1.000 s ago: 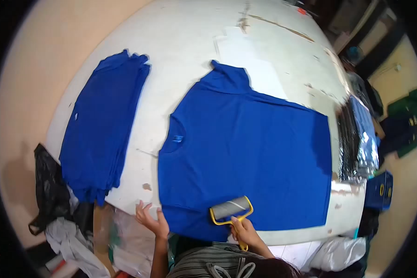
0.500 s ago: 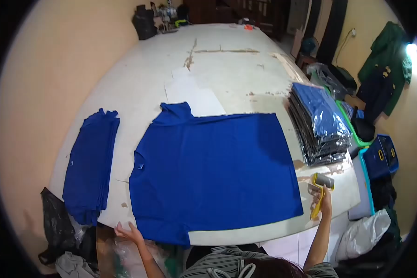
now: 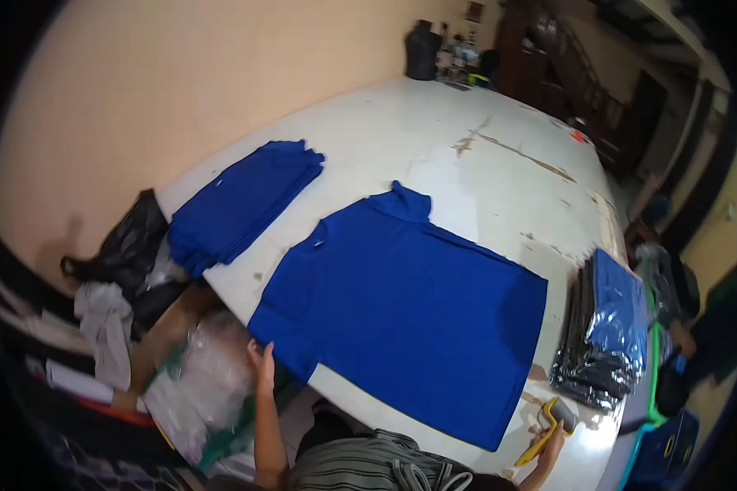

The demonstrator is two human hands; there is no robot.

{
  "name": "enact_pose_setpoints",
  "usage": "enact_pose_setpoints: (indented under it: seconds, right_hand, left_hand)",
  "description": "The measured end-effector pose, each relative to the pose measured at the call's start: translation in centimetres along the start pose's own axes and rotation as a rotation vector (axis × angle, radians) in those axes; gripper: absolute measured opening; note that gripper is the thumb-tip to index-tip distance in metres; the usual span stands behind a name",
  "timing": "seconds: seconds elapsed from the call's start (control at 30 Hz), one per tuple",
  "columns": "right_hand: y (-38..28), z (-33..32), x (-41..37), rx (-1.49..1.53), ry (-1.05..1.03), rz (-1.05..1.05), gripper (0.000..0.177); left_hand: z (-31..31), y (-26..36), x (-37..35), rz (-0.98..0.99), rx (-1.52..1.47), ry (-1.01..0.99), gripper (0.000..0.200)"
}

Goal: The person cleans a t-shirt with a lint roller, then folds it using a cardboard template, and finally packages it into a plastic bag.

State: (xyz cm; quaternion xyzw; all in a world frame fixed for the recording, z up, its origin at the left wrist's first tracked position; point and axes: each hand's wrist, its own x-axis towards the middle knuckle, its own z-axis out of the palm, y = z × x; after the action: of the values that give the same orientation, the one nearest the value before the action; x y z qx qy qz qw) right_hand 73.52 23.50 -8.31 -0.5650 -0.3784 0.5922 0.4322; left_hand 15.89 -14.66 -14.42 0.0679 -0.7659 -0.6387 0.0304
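A blue T-shirt point(image 3: 401, 311) lies spread flat on the white table, its neckline toward the left. My left hand point(image 3: 262, 366) is at the table's near edge, fingers apart, with the fingertips right at the sleeve's edge. In my right hand point(image 3: 546, 442) is a lint roller point(image 3: 558, 417) with a yellow handle and a grey roll, gripped by the handle just right of the shirt's hem. Farther left rests a stack of folded blue shirts point(image 3: 250, 200).
Plastic-wrapped garments point(image 3: 610, 327) are piled on the white table point(image 3: 368, 123) at the right. Below its left edge are a box of clear plastic bags point(image 3: 209, 368) and a black bag point(image 3: 127, 245). A dark blue crate point(image 3: 671, 446) stands at lower right.
The view has swung left and tilted, so the table appears turned. My left hand remains by the sleeve, now with its fingers pointing up. The lint roller stays in my right hand beside the hem.
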Motion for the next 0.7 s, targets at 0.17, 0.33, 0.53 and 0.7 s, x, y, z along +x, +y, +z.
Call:
enact_pose_setpoints:
  seconds: [0.17, 0.33, 0.53, 0.7]
  right_hand:
    - [2.6, -6.0, 3.5, -0.922, 0.561, -0.262, 0.05]
    - [-2.3, 7.8, -9.1, -0.753, 0.116, -0.775, 0.045]
    - [2.6, 11.4, -10.5, -1.241, 0.236, -0.77, 0.044]
    - [-4.3, 14.0, -9.7, -0.986, -0.311, -0.114, 0.047]
  left_hand:
    - [-1.1, 2.3, -0.5, -0.154, -0.21, -0.209, 0.061]
    - [-1.6, 2.2, -0.8, -0.112, -0.157, -0.155, 0.064]
    - [-1.9, 4.4, -0.6, -0.164, -0.186, -0.128, 0.057]
    - [-4.9, 7.8, 0.9, -0.341, -0.124, -0.653, 0.036]
